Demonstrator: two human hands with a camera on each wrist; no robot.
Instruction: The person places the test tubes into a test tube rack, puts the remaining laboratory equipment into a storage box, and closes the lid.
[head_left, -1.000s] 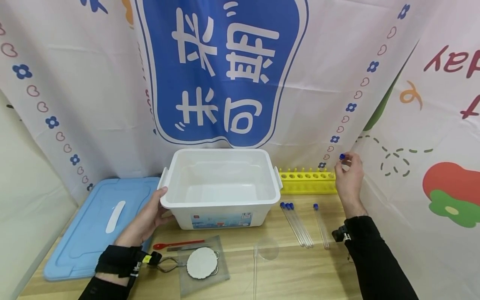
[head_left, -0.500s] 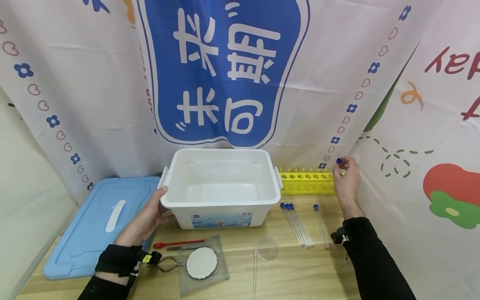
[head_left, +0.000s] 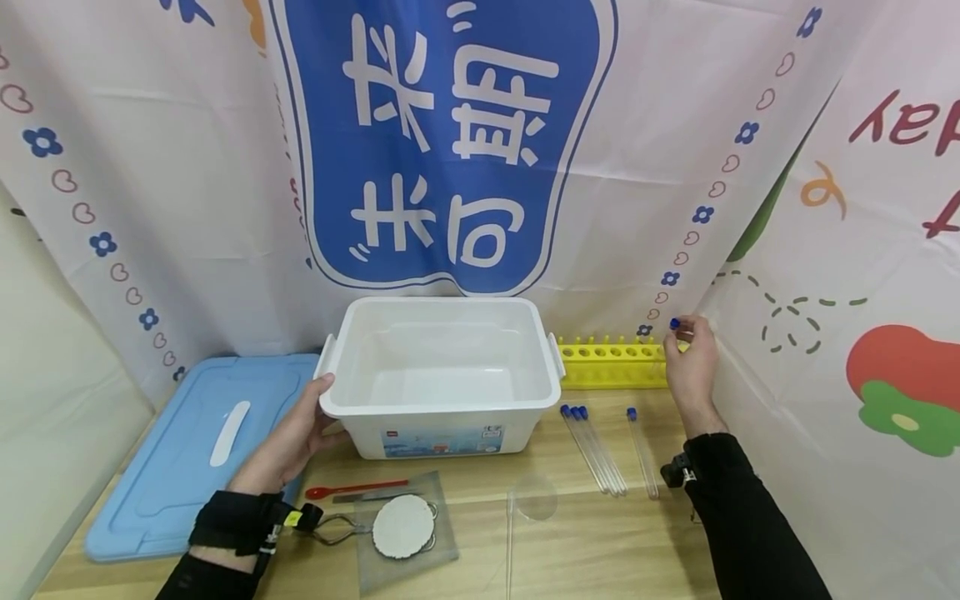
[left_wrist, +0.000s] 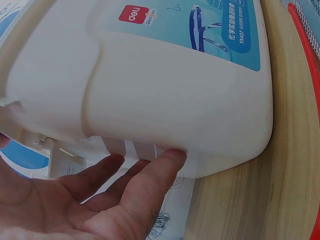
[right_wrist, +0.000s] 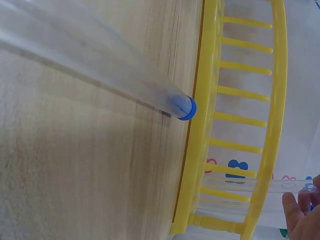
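My left hand (head_left: 291, 437) grips the left end of a white plastic storage box (head_left: 442, 411), thumb at the rim. In the left wrist view its fingertips (left_wrist: 172, 156) touch the box's side. At the right, my right hand (head_left: 692, 371) pinches a blue-capped test tube (head_left: 675, 323) near its top. That clear tube stands upright and passes through the top bar of the yellow test tube rack (right_wrist: 275, 100), near its end. A second clear tube seems to stand beside it. On the table lies another capped test tube (head_left: 642, 458), close in front of the right wrist.
Several capped tubes (head_left: 596, 454) lie right of the box. A blue lid (head_left: 165, 467) rests at the left. In front lie a red spoon (head_left: 356, 489), a wire gauze (head_left: 403, 527), tongs (head_left: 335, 529), a clear round disc (head_left: 536, 497) and a thin glass rod (head_left: 510, 550).
My right hand has moved slightly left and down with the capped test tube, toward the rack's right end. The left hand stays on the box.
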